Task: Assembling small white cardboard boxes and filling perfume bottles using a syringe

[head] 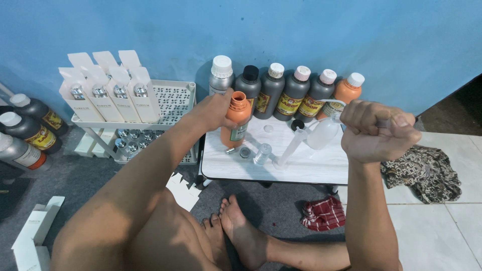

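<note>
From above, the person's left hand (215,110) is wrapped around an open orange bottle (236,123) with a green and white label, which stands on the left part of the small white tabletop (321,168). The right hand (377,131) is clenched in a fist around the end of a clear syringe (301,142), which slants down to the tabletop beside a small glass vial (262,153). Along the blue wall behind stands a row of bottles (286,93): one silver, four dark with yellow and red labels, one orange, capped white, black or pink. To the left, a white rack (175,100) holds tall white boxes (108,90), each with its flap raised. A red checked cloth (323,213) lies on the floor.
</note>
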